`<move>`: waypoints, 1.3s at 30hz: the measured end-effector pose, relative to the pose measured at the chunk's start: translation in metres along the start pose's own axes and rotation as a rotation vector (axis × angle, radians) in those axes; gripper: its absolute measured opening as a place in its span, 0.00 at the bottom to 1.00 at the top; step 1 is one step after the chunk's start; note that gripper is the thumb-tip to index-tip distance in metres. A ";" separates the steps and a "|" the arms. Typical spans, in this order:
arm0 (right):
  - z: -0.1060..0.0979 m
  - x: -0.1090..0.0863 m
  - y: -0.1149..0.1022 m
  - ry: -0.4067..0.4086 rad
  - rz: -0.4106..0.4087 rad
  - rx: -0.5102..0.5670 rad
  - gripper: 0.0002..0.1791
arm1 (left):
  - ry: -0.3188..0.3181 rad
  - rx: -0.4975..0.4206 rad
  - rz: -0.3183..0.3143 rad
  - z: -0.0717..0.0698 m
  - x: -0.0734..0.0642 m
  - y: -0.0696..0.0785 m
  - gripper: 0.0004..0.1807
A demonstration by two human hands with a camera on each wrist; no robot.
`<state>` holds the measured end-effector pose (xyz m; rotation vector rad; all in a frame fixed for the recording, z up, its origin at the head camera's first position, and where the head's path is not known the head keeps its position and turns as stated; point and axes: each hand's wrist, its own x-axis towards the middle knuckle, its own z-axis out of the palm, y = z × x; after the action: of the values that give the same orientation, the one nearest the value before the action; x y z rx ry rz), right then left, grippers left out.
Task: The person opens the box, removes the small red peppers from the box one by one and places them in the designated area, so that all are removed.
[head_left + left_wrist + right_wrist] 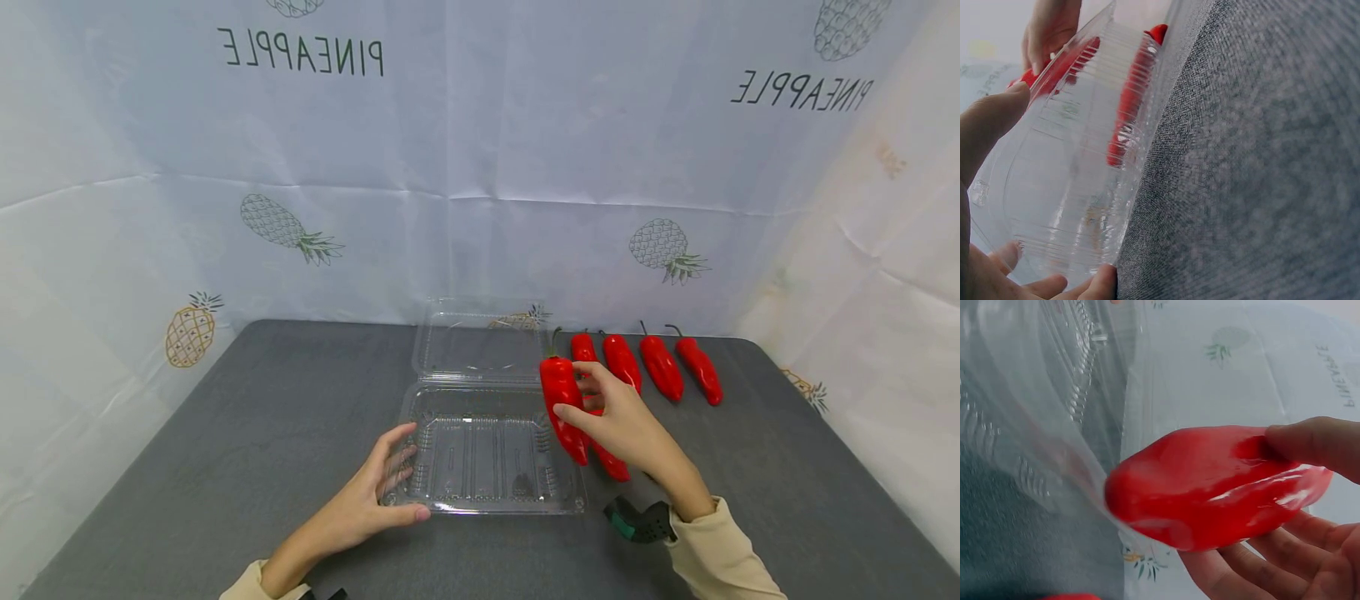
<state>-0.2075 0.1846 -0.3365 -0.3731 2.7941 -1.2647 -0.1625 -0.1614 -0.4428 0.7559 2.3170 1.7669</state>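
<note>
A glossy red pepper (559, 387) with a green stem is pinched between the thumb and fingers of my right hand (630, 421), above the right side of a clear plastic clamshell container (487, 497). In the right wrist view the pepper (1191, 487) lies across the fingers with the thumb on top. My left hand (360, 504) is at the container's left front corner, thumb along the front and fingers spread at the left wall. The lid (480, 350) lies folded back behind the base. Another red pepper (611, 465) lies on the table, partly hidden by the right hand.
Several more red peppers (662, 368) lie in a row at the back right of the dark grey table (315, 400). A pale cloth (480, 150) printed with pineapples hangs behind and at the sides. A black and green wrist device (637, 521) is by the right sleeve.
</note>
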 end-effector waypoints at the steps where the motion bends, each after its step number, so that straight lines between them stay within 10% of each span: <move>1: -0.002 0.000 0.001 0.002 0.001 -0.009 0.37 | -0.001 0.001 0.000 0.000 0.000 0.000 0.52; 39: -0.075 0.002 0.063 -0.005 0.121 -0.260 0.43 | -0.003 -0.016 -0.014 0.000 0.000 -0.002 0.53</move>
<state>-0.2329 0.2796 -0.3339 -0.2130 2.9311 -0.8778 -0.1629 -0.1619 -0.4442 0.7376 2.2984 1.7750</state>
